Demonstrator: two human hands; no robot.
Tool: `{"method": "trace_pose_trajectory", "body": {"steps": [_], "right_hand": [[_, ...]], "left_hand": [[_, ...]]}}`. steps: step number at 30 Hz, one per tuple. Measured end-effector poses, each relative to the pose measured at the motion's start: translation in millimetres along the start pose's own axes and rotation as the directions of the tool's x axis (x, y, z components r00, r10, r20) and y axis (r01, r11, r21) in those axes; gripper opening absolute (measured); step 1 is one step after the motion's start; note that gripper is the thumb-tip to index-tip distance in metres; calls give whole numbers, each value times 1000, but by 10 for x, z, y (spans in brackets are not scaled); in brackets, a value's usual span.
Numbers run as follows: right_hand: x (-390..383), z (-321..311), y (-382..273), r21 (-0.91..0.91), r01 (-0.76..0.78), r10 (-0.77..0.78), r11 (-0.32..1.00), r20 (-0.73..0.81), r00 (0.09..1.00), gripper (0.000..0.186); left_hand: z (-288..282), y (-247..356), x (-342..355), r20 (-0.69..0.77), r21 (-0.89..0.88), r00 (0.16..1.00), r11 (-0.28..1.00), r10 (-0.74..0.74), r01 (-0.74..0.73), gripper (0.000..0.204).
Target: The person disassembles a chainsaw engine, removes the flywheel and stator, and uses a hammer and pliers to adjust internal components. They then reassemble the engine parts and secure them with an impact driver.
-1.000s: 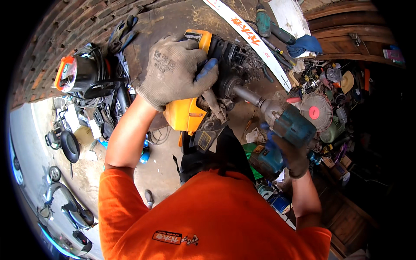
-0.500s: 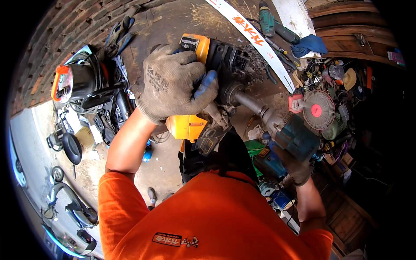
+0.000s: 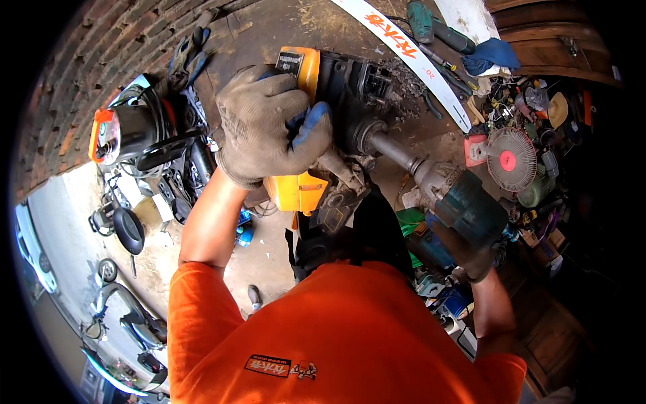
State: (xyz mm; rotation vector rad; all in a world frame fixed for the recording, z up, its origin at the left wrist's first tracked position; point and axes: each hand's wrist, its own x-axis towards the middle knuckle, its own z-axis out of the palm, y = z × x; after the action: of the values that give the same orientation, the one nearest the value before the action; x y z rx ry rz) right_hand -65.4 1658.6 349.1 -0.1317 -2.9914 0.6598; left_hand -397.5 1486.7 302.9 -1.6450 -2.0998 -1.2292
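My gloved left hand [image 3: 272, 128] is closed around the top of a yellow and black chainsaw [image 3: 299, 193] without its bar, which sits on the brown work surface. A teal and grey impact wrench [image 3: 469, 202] lies level to its right. The wrench's long socket [image 3: 392, 149] reaches the round part on the saw's side; whether it is seated there cannot be made out. My gloved right hand [image 3: 464, 249], slightly blurred, is at the wrench's rear underside, fingers partly hidden behind the tool. Dark grime and crumbs lie beside the saw's exposed side.
A white guide bar [image 3: 414, 57] lies at the back right, near a teal drill [image 3: 422, 23] and a blue cloth [image 3: 489, 56]. A grey fan [image 3: 508, 158] stands among clutter on the right. At left are a black and orange machine [image 3: 124, 133] and spare gloves [image 3: 186, 57].
The whole view has shifted, so most things sit a little further right. My left hand keeps its grip on the chainsaw, and the impact wrench stays lined up with the saw's side.
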Motion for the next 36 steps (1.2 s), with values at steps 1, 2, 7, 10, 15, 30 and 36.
{"method": "trace_pose_trajectory", "body": {"steps": [1, 2, 7, 10, 15, 30, 36], "right_hand": [[43, -22, -12, 24, -4, 4, 1000, -19, 1000, 30], [119, -64, -40, 48, -7, 8, 999, -38, 999, 31], [48, -76, 24, -59, 78, -75, 995, 52, 996, 36], [-6, -69, 43, -63, 92, -87, 994, 75, 993, 39], [22, -101, -24, 140, -180, 155, 974, 172, 973, 44], [249, -113, -112, 187, -10, 3, 982, 38, 999, 36], [425, -165, -288, -117, 34, -5, 993, 243, 970, 28]], "left_hand": [[4, 5, -18, -1, -3, 1000, 1000, -4, 4, 24], [3, 8, -24, -2, -6, 1000, 1000, -9, 9, 23], [-22, -7, -15, 34, -10, 999, 1000, -4, 5, 17], [-38, 3, -42, 70, -3, 997, 1000, -23, 23, 15], [-41, -14, -70, 65, 6, 997, 999, -34, 33, 14], [-90, -86, -120, 66, -4, 996, 998, -56, 56, 13], [-131, -224, -201, 49, -110, 997, 992, -52, 57, 11]]}}
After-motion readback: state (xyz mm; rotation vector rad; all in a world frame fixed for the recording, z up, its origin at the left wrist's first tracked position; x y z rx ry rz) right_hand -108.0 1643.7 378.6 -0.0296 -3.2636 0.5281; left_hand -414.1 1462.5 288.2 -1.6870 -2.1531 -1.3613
